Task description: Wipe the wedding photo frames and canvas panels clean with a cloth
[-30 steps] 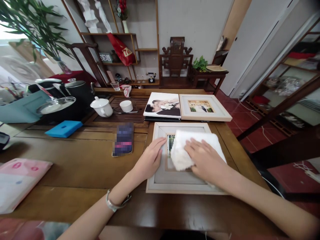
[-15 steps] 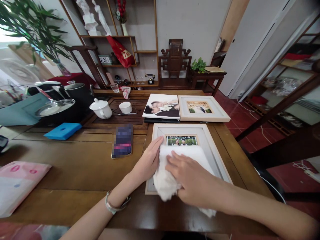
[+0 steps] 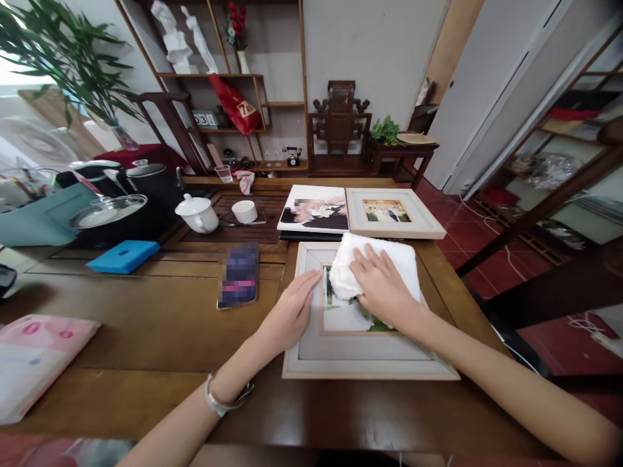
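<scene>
A picture frame [image 3: 306, 359] with a pale border lies flat on the wooden table in front of me. Over its upper right part is a folded white towel [image 3: 403, 263], which hides some of the photo [image 3: 343, 319]. My right hand [image 3: 382, 282] grips the towel, its fingers pressing down on the top. On the frame's left side rests my left hand [image 3: 293, 310], fingers stretched out flat and nothing held in them. A watch-like metal band [image 3: 219, 395] circles my left wrist.
Behind lie a photo panel [image 3: 316, 207] and a second framed picture [image 3: 428, 220]. To the left are a phone [image 3: 238, 275], a blue sponge-like block [image 3: 124, 256], a lidded white bowl [image 3: 197, 213], a white cup [image 3: 244, 211] and a pink-white packet [image 3: 41, 363].
My right hand has slid the towel up and away from me across the frame, uncovering the lower photo and border. My left hand stays almost in place.
</scene>
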The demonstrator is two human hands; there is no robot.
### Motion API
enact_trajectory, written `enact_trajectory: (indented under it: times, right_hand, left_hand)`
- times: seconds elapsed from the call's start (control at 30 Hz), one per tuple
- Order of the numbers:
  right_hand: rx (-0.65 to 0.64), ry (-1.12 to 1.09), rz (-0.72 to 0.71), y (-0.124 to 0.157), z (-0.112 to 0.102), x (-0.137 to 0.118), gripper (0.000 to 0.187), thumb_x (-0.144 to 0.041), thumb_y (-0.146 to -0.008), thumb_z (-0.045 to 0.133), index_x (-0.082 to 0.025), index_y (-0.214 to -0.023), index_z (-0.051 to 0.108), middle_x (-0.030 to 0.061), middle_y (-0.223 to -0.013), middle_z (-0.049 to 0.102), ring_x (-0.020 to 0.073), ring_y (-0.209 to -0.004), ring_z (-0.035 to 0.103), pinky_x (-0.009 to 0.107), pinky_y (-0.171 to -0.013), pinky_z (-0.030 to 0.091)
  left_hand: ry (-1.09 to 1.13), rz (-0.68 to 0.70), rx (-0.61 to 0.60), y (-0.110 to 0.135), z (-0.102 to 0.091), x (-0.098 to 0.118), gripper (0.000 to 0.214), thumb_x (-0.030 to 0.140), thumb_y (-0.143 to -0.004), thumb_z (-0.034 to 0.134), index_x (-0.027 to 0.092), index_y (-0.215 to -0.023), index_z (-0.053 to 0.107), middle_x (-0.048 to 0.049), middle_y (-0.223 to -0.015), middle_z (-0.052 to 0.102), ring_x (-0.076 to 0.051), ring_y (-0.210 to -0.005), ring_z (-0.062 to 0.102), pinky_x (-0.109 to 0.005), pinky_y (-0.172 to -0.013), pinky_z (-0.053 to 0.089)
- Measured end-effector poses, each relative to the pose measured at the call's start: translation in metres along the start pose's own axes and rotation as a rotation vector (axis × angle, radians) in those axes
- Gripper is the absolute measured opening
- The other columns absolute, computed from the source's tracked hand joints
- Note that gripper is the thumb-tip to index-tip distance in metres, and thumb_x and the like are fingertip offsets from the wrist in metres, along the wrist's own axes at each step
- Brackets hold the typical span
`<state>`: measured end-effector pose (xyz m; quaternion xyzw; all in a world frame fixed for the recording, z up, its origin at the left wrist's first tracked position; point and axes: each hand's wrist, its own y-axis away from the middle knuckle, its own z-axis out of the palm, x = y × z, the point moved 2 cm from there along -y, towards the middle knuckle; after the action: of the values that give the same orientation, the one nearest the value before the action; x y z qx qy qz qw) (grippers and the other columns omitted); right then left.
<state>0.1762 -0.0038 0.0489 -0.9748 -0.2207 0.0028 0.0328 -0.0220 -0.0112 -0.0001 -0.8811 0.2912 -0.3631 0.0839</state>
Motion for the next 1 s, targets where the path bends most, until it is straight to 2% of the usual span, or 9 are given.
enact_trajectory:
  times: [0.17, 0.33, 0.43, 0.53, 0.63, 0.73, 0.87, 0.93, 1.0]
  right_hand:
    - [-0.063, -0.074, -0.059, 0.003, -0.006, -0.022, 0.053, -0.007, -0.072, 0.054, -0.005, -0.124, 0.057, 0.023, -0.149, 0.038, 0.0403, -0.141, 0.024, 0.055, -0.112, 0.026]
    - [-0.211, -0.201, -0.27, 0.052, -0.021, -0.068, 0.053, -0.021, -0.073, 0.061, -0.003, -0.123, 0.058, 0.0284, -0.145, 0.041, 0.0446, -0.138, 0.029, 0.059, -0.108, 0.032]
    - [-0.243, -0.219, -0.468, 0.082, -0.028, -0.073, 0.045, -0.023, -0.07, 0.066, -0.009, -0.112, 0.065, 0.0237, -0.142, 0.047, 0.0421, -0.134, 0.038, 0.055, -0.105, 0.04]
    - [-0.258, -0.234, -0.563, 0.101, -0.035, -0.056, 0.048, -0.013, -0.061, 0.064, -0.017, -0.109, 0.068, 0.0128, -0.14, 0.052, 0.035, -0.133, 0.043, 0.048, -0.104, 0.045]
    - [-0.3, -0.253, -0.433, 0.105, -0.04, -0.022, 0.074, -0.005, -0.052, 0.056, -0.022, -0.123, 0.063, 0.0047, -0.139, 0.054, 0.0302, -0.132, 0.046, 0.045, -0.105, 0.043]
    - [-0.244, -0.116, -0.179, 0.091, -0.037, 0.02, 0.084, -0.002, -0.05, 0.051, -0.021, -0.132, 0.058, 0.0102, -0.139, 0.055, 0.0334, -0.128, 0.05, 0.051, -0.104, 0.042]
    - [-0.006, 0.035, 0.005, 0.051, -0.019, 0.067, 0.074, -0.006, -0.06, 0.052, -0.012, -0.134, 0.055, 0.0186, -0.141, 0.051, 0.0359, -0.125, 0.052, 0.055, -0.104, 0.039]
    - [0.087, 0.112, 0.028, 0.031, -0.011, 0.076, 0.066, -0.008, -0.066, 0.052, -0.006, -0.132, 0.054, 0.0198, -0.138, 0.054, 0.0364, -0.131, 0.045, 0.054, -0.108, 0.035]
    - [0.09, 0.185, 0.019, 0.02, -0.009, 0.07, 0.059, -0.008, -0.067, 0.053, -0.005, -0.126, 0.058, 0.0197, -0.135, 0.056, 0.0378, -0.133, 0.041, 0.053, -0.107, 0.036]
  left_hand:
    - [0.022, -0.012, 0.0, 0.001, 0.001, -0.001, 0.044, 0.018, -0.098, 0.03, 0.016, -0.14, 0.043, -0.0149, -0.144, 0.048, -0.024, -0.136, 0.042, -0.049, -0.116, 0.033]
    - [0.045, -0.018, 0.015, 0.002, 0.0, -0.003, 0.048, 0.015, -0.097, 0.032, 0.017, -0.144, 0.037, -0.0152, -0.145, 0.046, -0.024, -0.137, 0.041, -0.048, -0.116, 0.034]
    - [0.029, 0.002, -0.001, 0.001, 0.0, -0.002, 0.046, 0.015, -0.097, 0.032, 0.017, -0.142, 0.041, -0.0141, -0.145, 0.047, -0.024, -0.137, 0.042, -0.047, -0.116, 0.035]
    - [-0.016, 0.034, -0.025, 0.0, 0.0, -0.001, 0.041, 0.015, -0.097, 0.035, 0.016, -0.135, 0.049, -0.014, -0.143, 0.049, -0.024, -0.136, 0.043, -0.047, -0.116, 0.035]
    - [-0.054, 0.039, -0.031, 0.0, 0.0, 0.001, 0.039, 0.015, -0.096, 0.037, 0.015, -0.133, 0.051, -0.0143, -0.143, 0.049, -0.025, -0.136, 0.043, -0.047, -0.115, 0.035]
    - [-0.068, 0.029, -0.041, 0.001, 0.0, 0.001, 0.04, 0.014, -0.096, 0.036, 0.015, -0.133, 0.05, -0.0141, -0.144, 0.048, -0.024, -0.136, 0.042, -0.047, -0.115, 0.036]
    - [-0.068, 0.023, -0.042, 0.0, -0.001, 0.002, 0.041, 0.015, -0.097, 0.035, 0.016, -0.134, 0.05, -0.0138, -0.144, 0.048, -0.025, -0.136, 0.042, -0.047, -0.115, 0.036]
    - [-0.06, 0.015, -0.04, -0.001, -0.002, 0.003, 0.041, 0.016, -0.097, 0.035, 0.015, -0.135, 0.049, -0.0145, -0.143, 0.048, -0.025, -0.136, 0.043, -0.047, -0.115, 0.036]
    - [-0.044, 0.001, -0.038, -0.001, -0.003, 0.003, 0.041, 0.016, -0.097, 0.036, 0.013, -0.135, 0.049, -0.015, -0.142, 0.049, -0.024, -0.136, 0.043, -0.046, -0.115, 0.036]
